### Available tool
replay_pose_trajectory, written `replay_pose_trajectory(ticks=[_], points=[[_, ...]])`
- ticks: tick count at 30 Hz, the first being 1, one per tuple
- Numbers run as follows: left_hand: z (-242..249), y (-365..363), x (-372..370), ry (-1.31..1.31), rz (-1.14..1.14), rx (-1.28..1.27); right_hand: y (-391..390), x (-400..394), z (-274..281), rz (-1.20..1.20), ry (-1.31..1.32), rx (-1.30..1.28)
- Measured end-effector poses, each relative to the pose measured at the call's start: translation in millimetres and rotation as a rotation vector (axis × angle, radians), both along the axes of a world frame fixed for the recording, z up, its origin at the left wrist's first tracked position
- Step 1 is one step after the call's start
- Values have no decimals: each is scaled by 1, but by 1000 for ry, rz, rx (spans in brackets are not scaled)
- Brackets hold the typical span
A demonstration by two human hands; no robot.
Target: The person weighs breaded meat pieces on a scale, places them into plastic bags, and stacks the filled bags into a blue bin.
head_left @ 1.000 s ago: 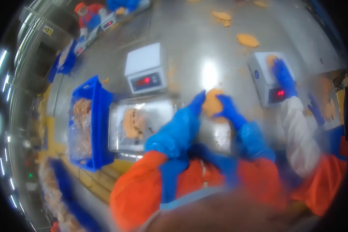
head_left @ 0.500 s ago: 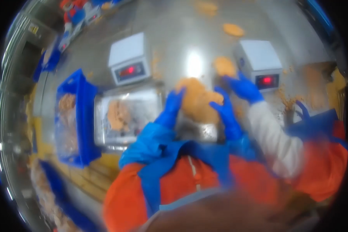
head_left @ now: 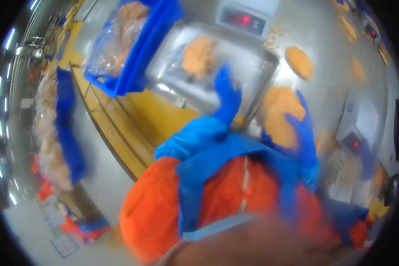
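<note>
My left hand (head_left: 228,95) is in a blue glove, fingers stretched out over the near side of the metal tray (head_left: 267,56). Nothing shows in its grasp. On the tray lies a breaded cutlet (head_left: 199,57), a little beyond my fingertips. To the right, my gloved right hand (head_left: 305,128) is closed on the right edge of a breaded cutlet (head_left: 279,106), its thumb over the top face. The pieces under my right hand overlap and blur together. A further breaded cutlet (head_left: 299,62) lies flat on the steel table beyond that hand.
A weighing scale (head_left: 244,20) with a red display stands behind the tray. Left of it is a blue crate (head_left: 153,44) with a clear bag (head_left: 119,44) of breaded pieces. A second scale (head_left: 359,128) stands at right, with crumbs (head_left: 326,139) nearby. Another crate (head_left: 68,128) stands far left.
My view has swung left, so the tray and blue crate sit more centrally. My left hand has left the breaded pieces and moved over the tray; my right hand stays on them.
</note>
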State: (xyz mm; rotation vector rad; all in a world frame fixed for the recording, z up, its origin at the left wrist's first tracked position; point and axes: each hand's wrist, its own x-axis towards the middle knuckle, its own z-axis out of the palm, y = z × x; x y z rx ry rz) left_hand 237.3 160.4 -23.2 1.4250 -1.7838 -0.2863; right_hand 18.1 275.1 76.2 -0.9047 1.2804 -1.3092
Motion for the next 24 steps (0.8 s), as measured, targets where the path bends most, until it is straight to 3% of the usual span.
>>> replay_pose_trajectory(ticks=[1,2,3,5,6,8,9,11,12,13,15,16,17,18,19,21,23,24], points=[[-10,-4,7,214,-32,51,-10,10,14,152,-193,-6],[-7,-7,23,373,-31,288,-22,29,41,283,-388,145],[-8,-8,41,370,-29,288,-32,47,43,297,-406,213],[-19,-7,72,853,-3,281,-61,81,26,292,-488,388],[-25,-8,80,857,7,278,-83,91,7,301,-483,392],[-31,-2,90,683,-22,221,-112,112,-27,2,-919,368],[-31,2,92,624,-26,202,-115,118,-31,13,-918,377],[-5,8,80,491,-72,357,-131,131,-37,-1,-113,0],[9,10,78,448,-88,404,-138,133,-41,139,-23,-93],[23,18,82,92,-249,326,-146,138,-39,145,-18,-84],[43,11,87,-262,-408,237,-172,151,-26,409,-277,28],[52,1,89,-135,-342,154,-177,160,-13,327,-426,85],[60,-7,89,-9,-275,71,-185,169,-16,329,-425,84],[66,-17,87,-7,-274,69,-196,179,-20,181,-373,68],[74,-24,85,301,-248,194,-203,184,-22,35,-319,56],[91,-33,87,607,-222,331,-191,169,-17,44,-219,7],[107,-30,87,375,-198,158,-173,152,-5,95,-90,-36],[106,-28,86,305,-184,101,-167,146,-4,177,110,-106]])
